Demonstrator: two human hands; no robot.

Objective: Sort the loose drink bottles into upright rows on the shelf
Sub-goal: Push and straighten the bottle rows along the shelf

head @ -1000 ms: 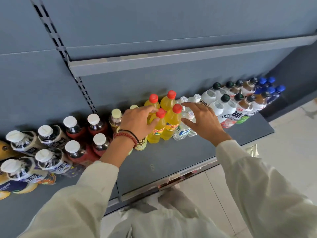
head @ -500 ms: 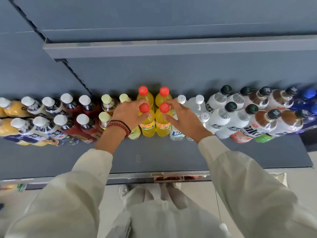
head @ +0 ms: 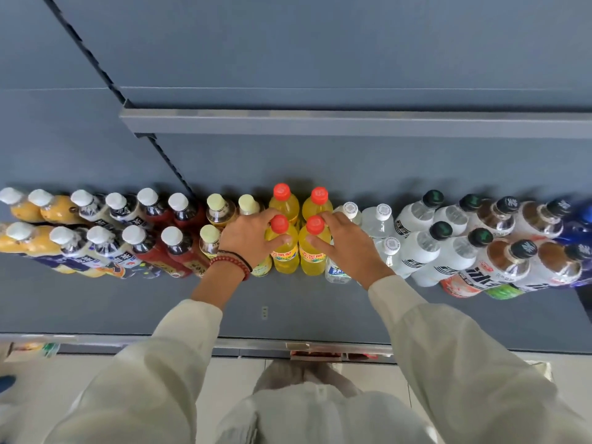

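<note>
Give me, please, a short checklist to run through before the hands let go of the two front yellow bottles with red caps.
1. Left hand on the front left yellow bottle: ok, fingers wrap its shoulder.
2. Right hand on the front right yellow bottle: ok, fingers rest on it.
3. Both front bottles upright: ok, red caps point up.
4. Front pair lined up with the back yellow pair: ok, directly in front.
5. Bottle bases flat on the shelf: cannot tell, only partly visible.
6. Clear bottles to the right undisturbed: cannot tell, the right hand covers some.
</note>
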